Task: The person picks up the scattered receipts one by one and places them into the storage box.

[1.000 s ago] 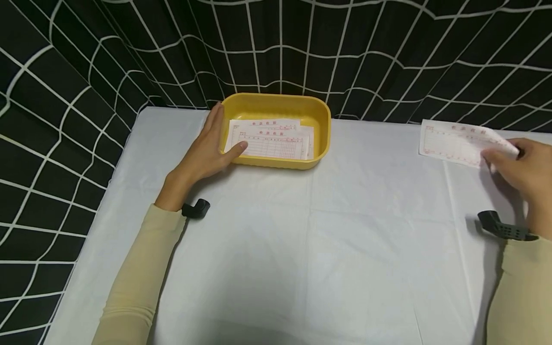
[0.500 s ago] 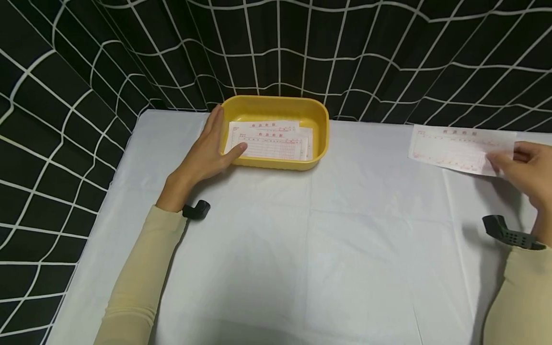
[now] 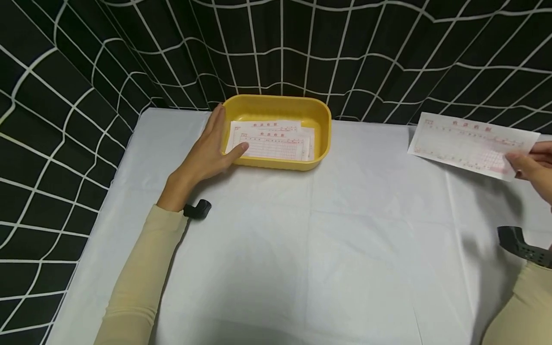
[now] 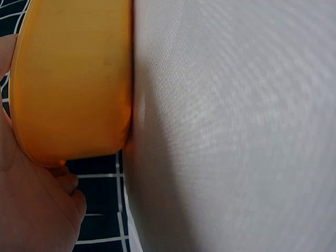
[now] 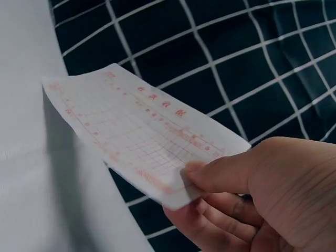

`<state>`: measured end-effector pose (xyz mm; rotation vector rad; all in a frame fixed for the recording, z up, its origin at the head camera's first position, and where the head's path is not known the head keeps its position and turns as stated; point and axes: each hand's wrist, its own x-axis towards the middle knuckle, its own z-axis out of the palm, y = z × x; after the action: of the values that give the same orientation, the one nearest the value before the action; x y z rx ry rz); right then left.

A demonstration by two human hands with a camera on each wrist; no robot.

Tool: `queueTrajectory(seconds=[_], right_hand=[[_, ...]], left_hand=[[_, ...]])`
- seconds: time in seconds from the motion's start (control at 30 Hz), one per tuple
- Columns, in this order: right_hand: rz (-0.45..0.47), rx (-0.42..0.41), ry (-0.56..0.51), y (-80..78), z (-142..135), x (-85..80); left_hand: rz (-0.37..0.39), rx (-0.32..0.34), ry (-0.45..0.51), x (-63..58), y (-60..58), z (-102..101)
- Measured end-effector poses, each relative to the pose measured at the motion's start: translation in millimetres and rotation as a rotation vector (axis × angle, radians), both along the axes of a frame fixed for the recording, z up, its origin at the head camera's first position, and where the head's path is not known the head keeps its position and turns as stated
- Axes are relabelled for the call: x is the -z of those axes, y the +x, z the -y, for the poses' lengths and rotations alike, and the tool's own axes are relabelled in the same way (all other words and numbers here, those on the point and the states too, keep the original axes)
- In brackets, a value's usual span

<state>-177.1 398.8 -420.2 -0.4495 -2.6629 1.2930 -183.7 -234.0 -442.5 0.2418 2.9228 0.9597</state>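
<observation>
In the head view, my left hand [image 3: 202, 151] holds the left end of a yellow plastic basket [image 3: 280, 164], its thumb over the front rim and the fingers along the outer left side. Several printed receipt slips lie overlapping inside, the top slip [image 3: 271, 147] showing red lines and characters. Over at the right, my right hand [image 3: 538, 170] pinches one end of another receipt slip [image 3: 470, 143] between thumb and fingers. The right wrist view shows that slip raised off the table, slightly curved. The left wrist view has the basket wall [image 4: 73, 79] beside the left hand [image 4: 39, 205].
A white cloth [image 3: 345, 239] covers the table. Black fabric with a white grid [image 3: 297, 43] hangs behind it and at the left. Each wrist bears a black strap mount, such as the left one [image 3: 198, 209].
The right hand has lifted the receipt slip off the cloth and shifted right and toward the person; the slip has straightened from a bent shape. The left hand and basket stay in place.
</observation>
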Motion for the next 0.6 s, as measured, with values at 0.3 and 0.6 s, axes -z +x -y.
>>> queueTrajectory(seconds=[0.3, 0.6], right_hand=[[-0.075, -0.077, -0.205, 9.5, 26, -23.1], [-0.106, -0.075, -0.482, 10.0, 75, -36.3]], left_hand=[[0.007, -0.001, -0.008, -1.8, 0.6, 1], [0.003, 0.008, 0.004, -1.2, -0.4, 0]])
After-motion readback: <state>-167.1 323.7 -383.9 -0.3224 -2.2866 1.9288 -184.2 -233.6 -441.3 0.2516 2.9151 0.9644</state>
